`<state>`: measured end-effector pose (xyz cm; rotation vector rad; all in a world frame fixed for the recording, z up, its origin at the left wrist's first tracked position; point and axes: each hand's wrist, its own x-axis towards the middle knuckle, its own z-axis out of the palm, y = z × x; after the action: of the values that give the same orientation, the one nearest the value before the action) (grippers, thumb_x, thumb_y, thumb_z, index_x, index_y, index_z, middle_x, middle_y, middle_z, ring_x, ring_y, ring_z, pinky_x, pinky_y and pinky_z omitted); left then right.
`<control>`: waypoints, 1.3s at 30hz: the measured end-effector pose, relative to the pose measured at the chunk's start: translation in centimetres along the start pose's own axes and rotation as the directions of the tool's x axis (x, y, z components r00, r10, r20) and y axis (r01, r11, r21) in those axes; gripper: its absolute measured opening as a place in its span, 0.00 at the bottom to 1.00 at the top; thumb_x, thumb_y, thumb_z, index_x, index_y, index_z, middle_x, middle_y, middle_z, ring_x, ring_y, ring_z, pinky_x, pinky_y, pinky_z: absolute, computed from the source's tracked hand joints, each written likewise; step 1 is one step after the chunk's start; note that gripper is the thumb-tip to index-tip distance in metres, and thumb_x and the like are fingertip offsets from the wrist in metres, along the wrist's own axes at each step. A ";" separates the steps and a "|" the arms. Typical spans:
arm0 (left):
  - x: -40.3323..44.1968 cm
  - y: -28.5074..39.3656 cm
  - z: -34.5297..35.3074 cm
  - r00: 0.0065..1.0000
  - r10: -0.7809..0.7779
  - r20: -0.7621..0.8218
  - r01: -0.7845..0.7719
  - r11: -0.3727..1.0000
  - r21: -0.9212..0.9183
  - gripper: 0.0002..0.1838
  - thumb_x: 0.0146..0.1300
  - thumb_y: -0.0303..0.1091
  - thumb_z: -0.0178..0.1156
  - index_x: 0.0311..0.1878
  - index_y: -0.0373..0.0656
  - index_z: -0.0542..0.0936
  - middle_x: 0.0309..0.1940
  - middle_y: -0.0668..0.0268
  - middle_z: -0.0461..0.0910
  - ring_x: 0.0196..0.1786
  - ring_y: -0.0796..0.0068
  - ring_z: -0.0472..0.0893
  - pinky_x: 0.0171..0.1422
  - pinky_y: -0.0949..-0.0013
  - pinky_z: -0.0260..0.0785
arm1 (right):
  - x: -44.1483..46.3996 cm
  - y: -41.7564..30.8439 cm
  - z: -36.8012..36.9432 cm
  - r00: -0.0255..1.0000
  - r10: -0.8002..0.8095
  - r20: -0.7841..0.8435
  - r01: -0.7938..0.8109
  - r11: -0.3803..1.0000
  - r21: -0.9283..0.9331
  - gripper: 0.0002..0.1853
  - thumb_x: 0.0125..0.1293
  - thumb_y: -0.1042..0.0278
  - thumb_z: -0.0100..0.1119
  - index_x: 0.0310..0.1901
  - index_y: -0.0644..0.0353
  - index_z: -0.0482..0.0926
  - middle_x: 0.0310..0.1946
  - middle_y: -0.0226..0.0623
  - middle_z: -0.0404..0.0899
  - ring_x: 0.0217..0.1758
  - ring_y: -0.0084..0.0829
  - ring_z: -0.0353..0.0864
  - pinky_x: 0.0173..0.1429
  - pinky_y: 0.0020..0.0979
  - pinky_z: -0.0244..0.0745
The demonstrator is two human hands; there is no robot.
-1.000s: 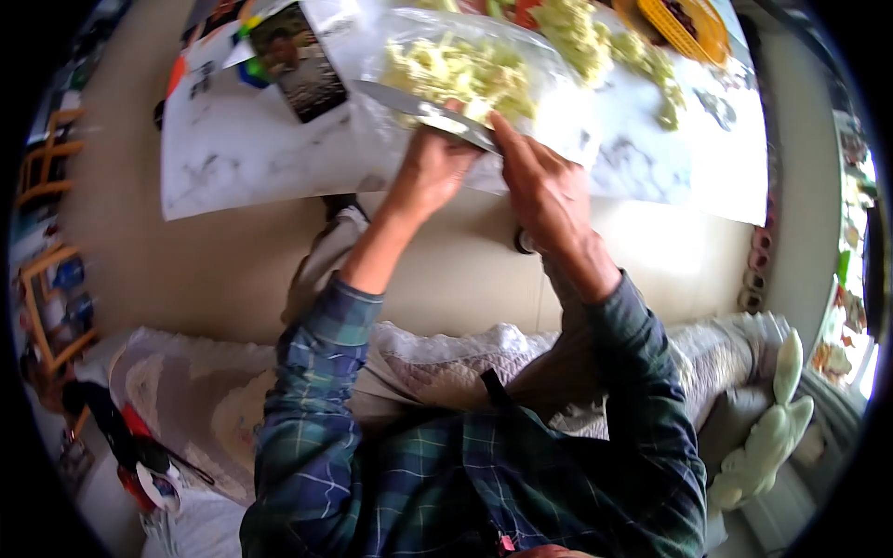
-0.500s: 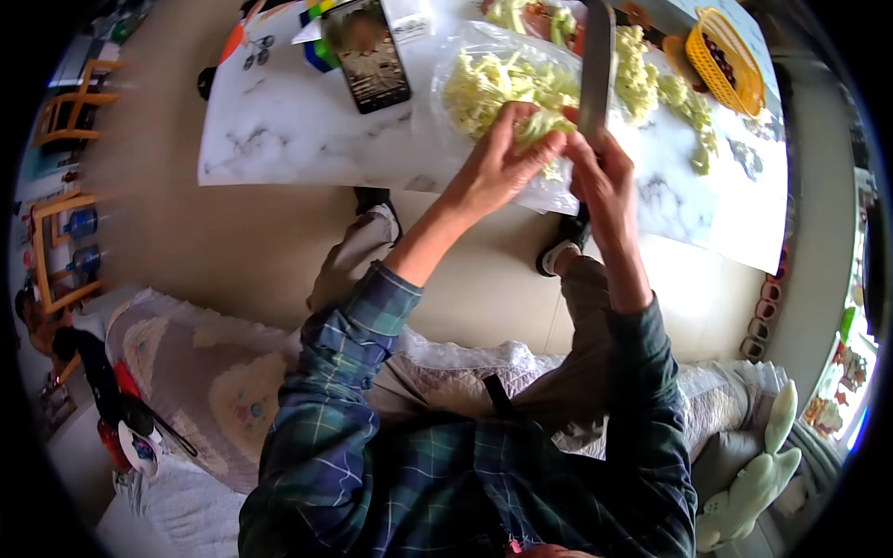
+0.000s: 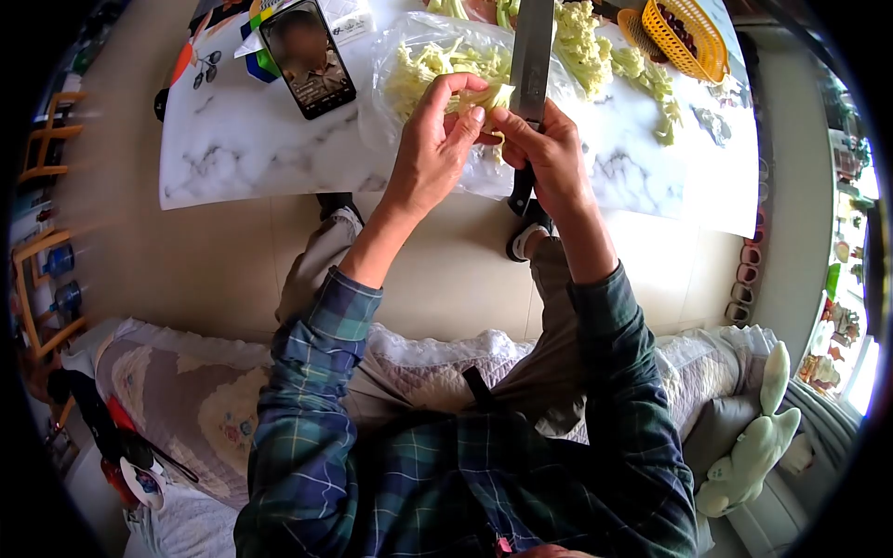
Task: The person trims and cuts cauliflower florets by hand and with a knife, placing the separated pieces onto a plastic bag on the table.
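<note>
Between the fingers of my left hand (image 3: 433, 144) is a pale cauliflower piece (image 3: 496, 96), with my thumb and fingers closed around it. My right hand (image 3: 551, 153) grips a kitchen knife (image 3: 532, 60) by its black handle, the broad blade pointing away from me. The right thumb and fingertip also meet the near end of the piece, beside the blade. Just beyond both hands, cut cauliflower florets (image 3: 423, 67) lie on a clear plastic bag (image 3: 379, 116). Larger cauliflower pieces (image 3: 584, 42) lie on the table to the right of the blade.
A phone (image 3: 309, 60) showing a video rests at the left of the marble-patterned table (image 3: 246, 158). At the far right, a yellow basket (image 3: 712, 60) holds dark round fruit. The table's near edge runs just below my hands. A quilted sofa (image 3: 177, 391) is behind me.
The view has shifted, so the table sits further left. My hands have turned the cauliflower piece, and the knife's black handle now shows below my right hand.
</note>
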<state>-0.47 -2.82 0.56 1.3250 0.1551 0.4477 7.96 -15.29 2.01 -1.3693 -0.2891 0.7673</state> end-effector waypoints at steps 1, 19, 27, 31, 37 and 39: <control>-0.1 0.2 0.0 1.000 -0.019 -0.010 0.019 0.999 0.051 0.13 0.73 0.31 0.50 0.56 0.37 0.69 0.48 0.62 0.74 0.42 0.75 0.80 0.42 0.70 0.81 | 0.0 0.1 0.0 1.000 -0.015 -0.001 0.015 1.000 -0.017 0.13 0.64 0.63 0.65 0.40 0.64 0.76 0.21 0.25 0.73 0.20 0.15 0.65 0.25 0.19 0.61; 0.2 0.1 -1.4 0.990 -0.140 0.003 0.137 0.973 0.185 0.18 0.62 0.39 0.66 0.44 0.33 0.77 0.34 0.62 0.80 0.33 0.74 0.82 0.33 0.71 0.75 | 0.2 -0.6 -1.0 1.000 0.007 0.006 -0.004 0.941 -0.337 0.16 0.61 0.60 0.68 0.38 0.67 0.80 0.22 0.28 0.76 0.21 0.15 0.70 0.23 0.20 0.63; -0.1 0.4 -1.6 0.984 -0.176 -0.001 0.158 0.883 0.441 0.15 0.69 0.34 0.57 0.51 0.30 0.77 0.28 0.65 0.80 0.29 0.81 0.79 0.32 0.75 0.75 | 0.4 -0.8 -0.9 0.999 -0.047 -0.016 0.032 0.864 -0.502 0.15 0.60 0.62 0.66 0.35 0.68 0.80 0.18 0.27 0.74 0.20 0.15 0.69 0.22 0.21 0.63; 0.0 0.4 -1.6 0.981 -0.193 0.015 0.165 0.877 0.451 0.14 0.69 0.34 0.58 0.51 0.33 0.77 0.29 0.64 0.80 0.27 0.81 0.78 0.30 0.75 0.74 | 0.5 -0.9 -1.2 1.000 -0.007 -0.005 0.004 0.905 -0.426 0.16 0.61 0.61 0.66 0.37 0.69 0.80 0.20 0.27 0.75 0.20 0.15 0.69 0.23 0.21 0.64; -0.1 -0.4 -1.5 0.998 0.013 0.062 -0.047 0.816 0.576 0.11 0.69 0.32 0.57 0.49 0.35 0.77 0.26 0.66 0.79 0.26 0.81 0.76 0.28 0.75 0.69 | 0.4 -0.6 -0.9 0.999 -0.032 0.030 0.041 0.922 -0.384 0.19 0.58 0.60 0.70 0.41 0.68 0.80 0.21 0.26 0.75 0.20 0.15 0.69 0.23 0.20 0.64; -0.1 -0.4 -1.6 1.000 0.022 0.013 -0.025 0.798 0.602 0.10 0.70 0.32 0.55 0.48 0.35 0.77 0.26 0.67 0.78 0.25 0.82 0.75 0.28 0.75 0.67 | 0.5 -0.4 -0.7 0.998 -0.048 0.035 0.058 0.913 -0.405 0.20 0.57 0.59 0.71 0.41 0.68 0.79 0.21 0.26 0.74 0.20 0.15 0.69 0.23 0.19 0.64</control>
<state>-1.06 -1.53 -0.25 1.9620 0.2948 0.4318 8.87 -15.55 2.16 -1.7364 -0.5259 0.7016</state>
